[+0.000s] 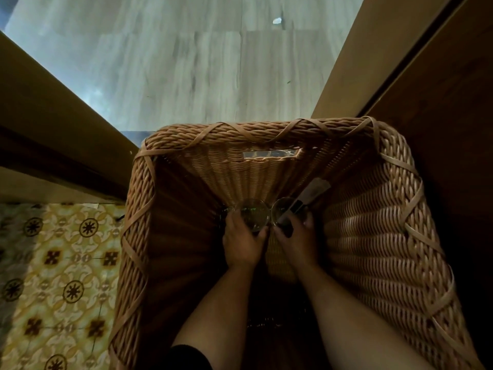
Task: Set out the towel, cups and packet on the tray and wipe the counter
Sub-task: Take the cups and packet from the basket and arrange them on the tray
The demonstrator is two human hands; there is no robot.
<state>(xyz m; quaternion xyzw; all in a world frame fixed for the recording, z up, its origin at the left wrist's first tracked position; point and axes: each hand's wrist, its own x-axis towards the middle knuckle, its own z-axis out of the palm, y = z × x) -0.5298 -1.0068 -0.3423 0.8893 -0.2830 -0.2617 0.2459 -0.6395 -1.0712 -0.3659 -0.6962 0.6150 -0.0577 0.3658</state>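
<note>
Both my arms reach down into a deep wicker basket (386, 236). My left hand (244, 243) is wrapped around a clear glass cup (252, 212) seen from above. My right hand (297, 240) grips a second clear glass cup (280, 210) together with a long packet (309, 194), pale at its far end and dark near my fingers. The packet leans against the basket's far right inner corner. No towel or tray shows in this view.
The basket has a handle slot (272, 154) in its far wall. Grey wood-look floor (200, 62) lies beyond it. Wooden furniture edges (53, 108) flank both sides. Patterned yellow tiles (61, 276) lie at lower left.
</note>
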